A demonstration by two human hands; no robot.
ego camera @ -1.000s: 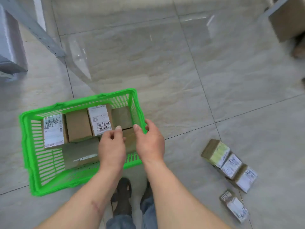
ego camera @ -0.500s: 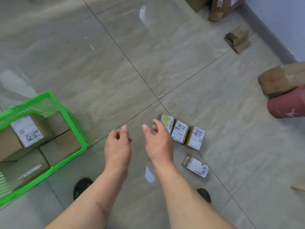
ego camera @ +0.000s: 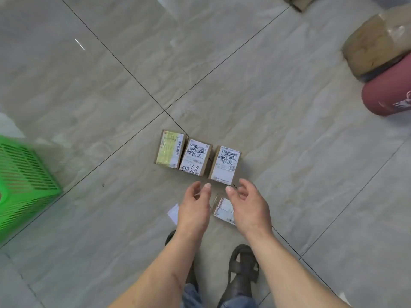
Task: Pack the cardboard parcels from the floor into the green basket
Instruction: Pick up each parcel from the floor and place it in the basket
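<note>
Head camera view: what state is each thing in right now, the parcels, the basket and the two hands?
Yellow-label parcel: on the floor, label up, untouched.
Middle parcel: on the floor, beside the yellow-label one.
Right parcel: on the floor, apart from the middle one.
Small parcel: on the floor, partly hidden between the hands.
Green basket: at the left edge, contents out of view.
Left hand: empty, fingers loosely curled.
Right hand: empty, fingers loosely curled.

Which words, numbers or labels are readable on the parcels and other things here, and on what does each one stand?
"8118", handwritten, uncertain: middle parcel, bottom of its label.
Handwritten black scrawl: middle parcel and right parcel; not legible.
Barcodes and small print: yellow-label parcel and both others; too small to read.
Label on near parcel, between the hands: blurred.
White mark on dark red roll: cut off, unreadable.
</note>
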